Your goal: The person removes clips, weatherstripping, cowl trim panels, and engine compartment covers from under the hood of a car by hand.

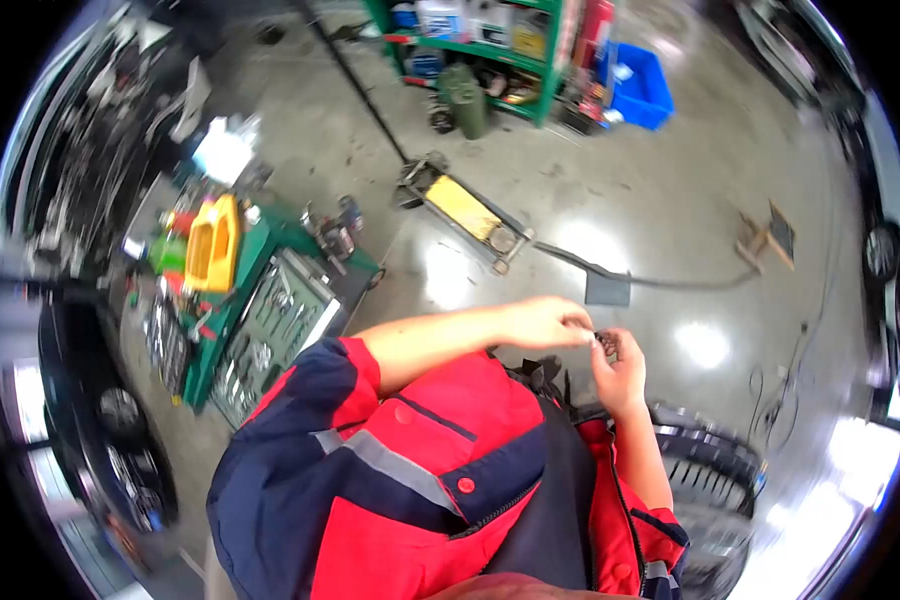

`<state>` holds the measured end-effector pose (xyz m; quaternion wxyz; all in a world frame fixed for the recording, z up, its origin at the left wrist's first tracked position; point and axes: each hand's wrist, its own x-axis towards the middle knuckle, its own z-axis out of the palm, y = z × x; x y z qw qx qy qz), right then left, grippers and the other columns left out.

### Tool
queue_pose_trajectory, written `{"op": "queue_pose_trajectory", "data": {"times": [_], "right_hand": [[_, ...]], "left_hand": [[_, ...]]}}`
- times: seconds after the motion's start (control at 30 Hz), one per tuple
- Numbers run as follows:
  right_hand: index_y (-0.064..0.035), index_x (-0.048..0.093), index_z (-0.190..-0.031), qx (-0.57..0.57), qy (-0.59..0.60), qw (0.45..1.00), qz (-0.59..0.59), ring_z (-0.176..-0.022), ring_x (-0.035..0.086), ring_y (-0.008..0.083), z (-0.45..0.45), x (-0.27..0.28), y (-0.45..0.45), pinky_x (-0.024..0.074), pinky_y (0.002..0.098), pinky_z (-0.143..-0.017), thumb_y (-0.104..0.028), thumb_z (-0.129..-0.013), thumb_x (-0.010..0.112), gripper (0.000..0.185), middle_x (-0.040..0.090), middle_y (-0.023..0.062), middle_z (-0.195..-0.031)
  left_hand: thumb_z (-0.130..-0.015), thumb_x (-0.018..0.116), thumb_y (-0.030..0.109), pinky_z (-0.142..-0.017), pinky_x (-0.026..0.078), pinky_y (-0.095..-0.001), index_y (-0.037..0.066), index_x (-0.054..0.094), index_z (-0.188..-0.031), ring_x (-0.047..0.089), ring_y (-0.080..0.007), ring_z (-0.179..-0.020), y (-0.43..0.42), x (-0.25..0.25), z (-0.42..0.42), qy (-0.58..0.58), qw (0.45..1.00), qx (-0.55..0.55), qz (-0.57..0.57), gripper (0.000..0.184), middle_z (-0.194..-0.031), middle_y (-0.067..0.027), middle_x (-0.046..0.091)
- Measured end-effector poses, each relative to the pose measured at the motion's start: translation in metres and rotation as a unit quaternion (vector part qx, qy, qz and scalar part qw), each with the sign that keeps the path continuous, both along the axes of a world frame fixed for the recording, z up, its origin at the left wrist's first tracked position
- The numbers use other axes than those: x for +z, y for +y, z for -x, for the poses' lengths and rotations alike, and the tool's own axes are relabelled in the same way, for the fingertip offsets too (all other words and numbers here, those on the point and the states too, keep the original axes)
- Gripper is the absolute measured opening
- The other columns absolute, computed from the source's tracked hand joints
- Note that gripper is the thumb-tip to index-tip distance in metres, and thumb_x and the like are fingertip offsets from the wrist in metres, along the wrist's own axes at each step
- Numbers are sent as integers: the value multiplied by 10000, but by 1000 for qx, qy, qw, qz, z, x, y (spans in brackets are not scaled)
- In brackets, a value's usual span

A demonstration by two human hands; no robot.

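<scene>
In front of my red and navy jacket [410,440], my two hands meet at the fingertips. My left hand [545,322] reaches across from the left, its fingers closed in a pinch. From below on the right comes my right hand [620,368], with its fingers curled toward the left one. Between the fingertips is a small dark and whitish thing [595,338], too small and blurred to name. Below my right forearm a dark car front with a slatted grille [705,475] is partly hidden by my sleeve.
A green tool cart [210,350] on the left carries an open tool tray [275,335] and a yellow jug [213,245]. A floor jack [465,210] stands ahead, its long handle angled up. Beyond are a green shelf [510,55] and blue bin [638,88]. Cables [785,385] lie right.
</scene>
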<state>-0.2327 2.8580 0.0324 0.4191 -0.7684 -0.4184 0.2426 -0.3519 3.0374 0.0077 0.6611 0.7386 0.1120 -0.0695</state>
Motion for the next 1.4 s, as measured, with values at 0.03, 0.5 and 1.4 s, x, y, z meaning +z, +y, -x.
{"op": "queue_pose_trajectory", "data": {"times": [0.03, 0.5, 1.4], "right_hand": [[-1, 625, -1030, 69, -31, 997, -14, -742, 637, 233, -5, 6, 11, 520, 340, -718, -57, -865, 675, 181, 655, 127, -858], [16, 626, -1147, 461, -82, 883, 26, -935, 665, 293, 18, 12, 106, 538, 372, -837, -83, -822, 732, 356, 662, 168, -1039], [-3, 669, -1082, 175, -139, 889, 400, -942, 674, 365, 23, -130, 177, 519, 418, -839, -331, -898, 648, 377, 704, 215, -979]], "left_hand": [[-944, 670, 298, -809, 528, -298, -14, 643, -1183, 650, -125, -865, -11, 11, 4, 30, 996, 42, 78, 394, -946, -72, 715], [-899, 617, 152, -753, 557, -308, -29, 643, -1171, 706, -170, -835, -16, -15, 119, 103, 888, 446, 50, 328, -941, -111, 729], [-897, 634, 171, -626, 500, -294, -45, 642, -1154, 620, -149, -663, 397, -39, 506, 66, 625, 758, -174, 336, -846, -74, 689]]}}
